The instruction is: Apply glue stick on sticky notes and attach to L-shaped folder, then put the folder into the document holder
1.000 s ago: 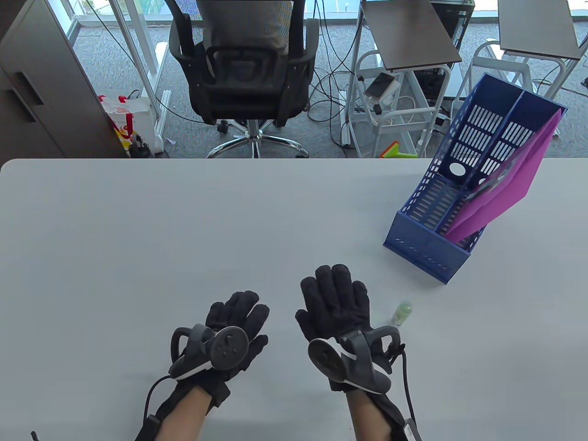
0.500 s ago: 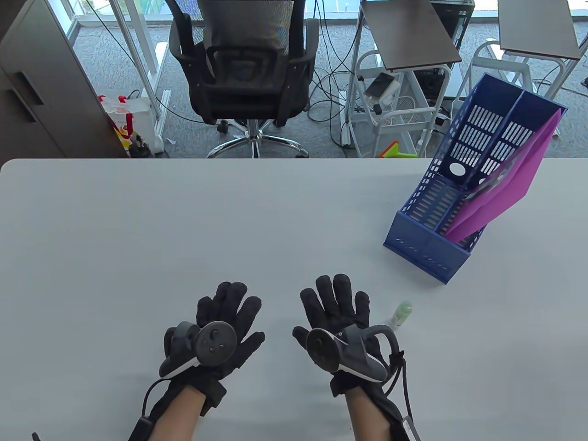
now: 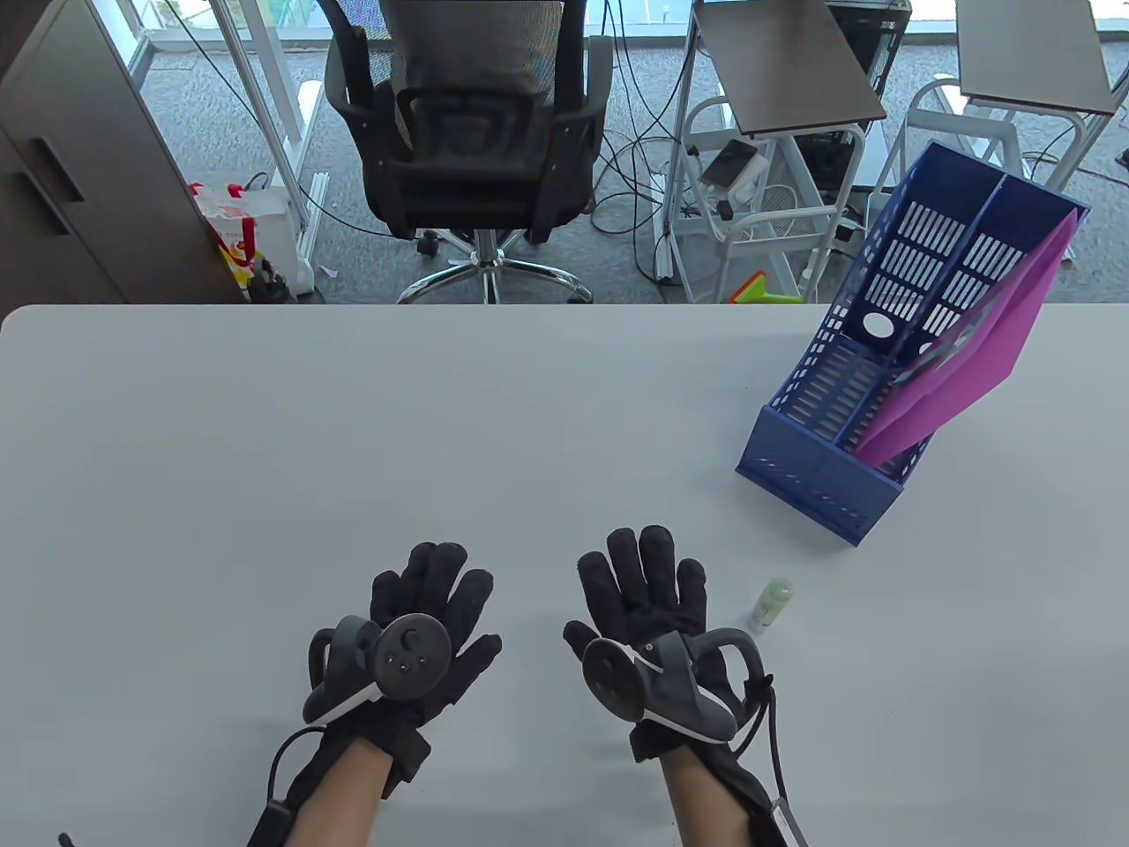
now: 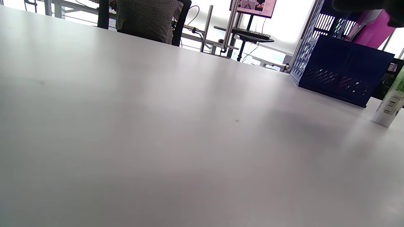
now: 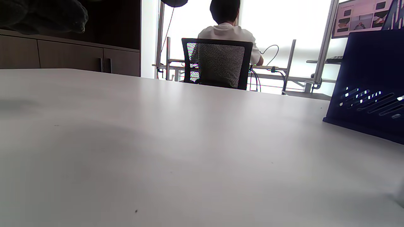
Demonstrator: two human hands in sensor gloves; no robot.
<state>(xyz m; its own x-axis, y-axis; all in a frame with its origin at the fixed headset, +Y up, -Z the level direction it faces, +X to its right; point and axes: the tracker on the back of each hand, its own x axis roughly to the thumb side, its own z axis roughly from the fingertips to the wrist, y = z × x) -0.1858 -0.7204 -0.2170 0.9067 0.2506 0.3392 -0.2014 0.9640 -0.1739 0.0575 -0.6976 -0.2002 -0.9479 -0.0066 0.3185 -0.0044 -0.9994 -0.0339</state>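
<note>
Glue stick [image 4: 389, 106] on the desk [image 3: 353, 441] shows a barcode, its text unreadable; left hand [image 3: 423, 618] and right hand [image 3: 648, 600] lie flat, empty.

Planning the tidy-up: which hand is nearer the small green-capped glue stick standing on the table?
Right. The right hand lies just left of the glue stick; the left hand is farther left.

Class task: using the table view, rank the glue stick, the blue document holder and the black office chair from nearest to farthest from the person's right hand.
Measured from the right hand:
1. Glue stick, on the table just to the hand's right.
2. Blue document holder, farther back on the table's right side, holding the purple folder.
3. Black office chair, beyond the table's far edge.
</note>
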